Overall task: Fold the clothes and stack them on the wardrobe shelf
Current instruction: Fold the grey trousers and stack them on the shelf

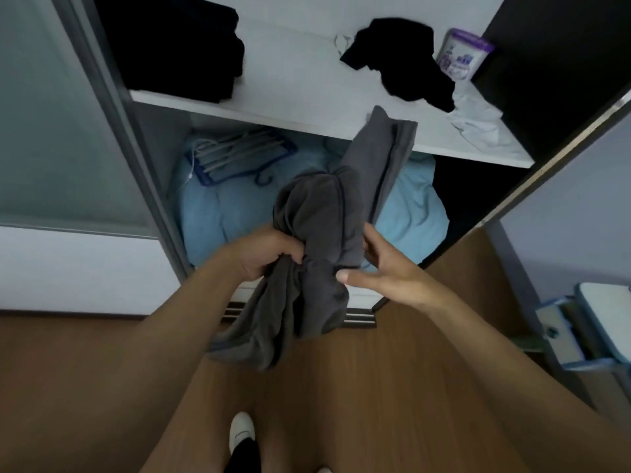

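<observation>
Below the white wardrobe shelf [293, 80], left hand [269, 256] clamps bunched dark-grey soft garment [317, 213]; right hand [386, 271] spread, fingers loose at its edge. Risk: one-handed hold, hanging tail slips, fold collapses.

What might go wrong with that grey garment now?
The grey garment is bunched and gripped mainly by the left hand, while the right hand looks open; it may slip to the floor. Lifted onto the shelf, it might knock the can or land on the crumpled black garment.
</observation>
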Demonstrator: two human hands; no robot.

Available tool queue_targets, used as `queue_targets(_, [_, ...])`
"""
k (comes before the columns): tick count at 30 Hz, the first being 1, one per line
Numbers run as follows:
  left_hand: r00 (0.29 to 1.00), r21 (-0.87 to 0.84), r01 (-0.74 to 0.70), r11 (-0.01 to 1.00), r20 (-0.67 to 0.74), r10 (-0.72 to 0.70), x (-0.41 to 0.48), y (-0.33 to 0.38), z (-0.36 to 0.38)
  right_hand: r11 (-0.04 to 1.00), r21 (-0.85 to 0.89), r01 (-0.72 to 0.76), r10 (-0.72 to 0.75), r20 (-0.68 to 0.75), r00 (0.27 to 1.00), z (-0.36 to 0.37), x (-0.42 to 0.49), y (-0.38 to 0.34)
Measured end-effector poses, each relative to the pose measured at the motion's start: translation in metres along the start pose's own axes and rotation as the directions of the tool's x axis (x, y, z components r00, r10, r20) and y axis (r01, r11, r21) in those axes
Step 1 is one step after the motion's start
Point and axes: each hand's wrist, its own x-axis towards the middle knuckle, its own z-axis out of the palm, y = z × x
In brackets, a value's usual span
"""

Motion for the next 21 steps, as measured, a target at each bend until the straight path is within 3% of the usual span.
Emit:
queue_targets(2, [1.000, 0.025, -0.007, 1.000, 0.011, 0.007, -0.013, -0.004, 0.019, 1.000, -0.006, 0.010, -0.010, 0.087, 0.996, 0.004, -0.013, 0.007])
queue_targets(5, [0.995, 0.039, -0.044, 0.998, -0.085, 0.047, -0.034, -0.010, 0.046, 0.999, -0.031, 0.013, -0.010, 0.086, 0.996, 0.007, -0.032, 0.027])
queue_targets(9, [0.927, 0.051, -0.139, 0.989, -0.344, 0.148, -0.058, -0.031, 0.068, 0.994, 0.010, 0.109, -0.105, -0.195, 0.975, 0.006, -0.057, 0.051])
queue_targets(12, [0.904, 0.166, 0.015, 0.986, -0.424, 0.057, -0.079, -0.049, 0.068, 0.993, -0.034, 0.115, -0.120, -0.339, 0.933, -0.006, -0.076, 0.053])
queue_targets(15, [0.924, 0.318, 0.149, 0.936, -0.383, -0.017, -0.090, -0.053, 0.074, 0.985, -0.124, 0.118, -0.151, -0.307, 0.940, -0.018, -0.097, 0.042])
queue_targets(17, [0.950, 0.357, 0.050, 0.933, -0.304, 0.066, -0.090, -0.042, 0.085, 0.962, -0.237, 0.138, -0.192, -0.224, 0.955, -0.023, -0.108, 0.029])
queue_targets(19, [0.986, 0.437, -0.093, 0.894, -0.086, 0.145, -0.084, -0.023, 0.100, 0.937, -0.318, 0.143, -0.218, -0.214, 0.952, -0.027, -0.112, 0.016])
queue_targets(21, [0.992, 0.623, -0.115, 0.774, 0.107, 0.062, -0.077, -0.007, 0.120, 0.926, -0.358, 0.122, -0.228, -0.269, 0.936, -0.034, -0.114, 0.003])
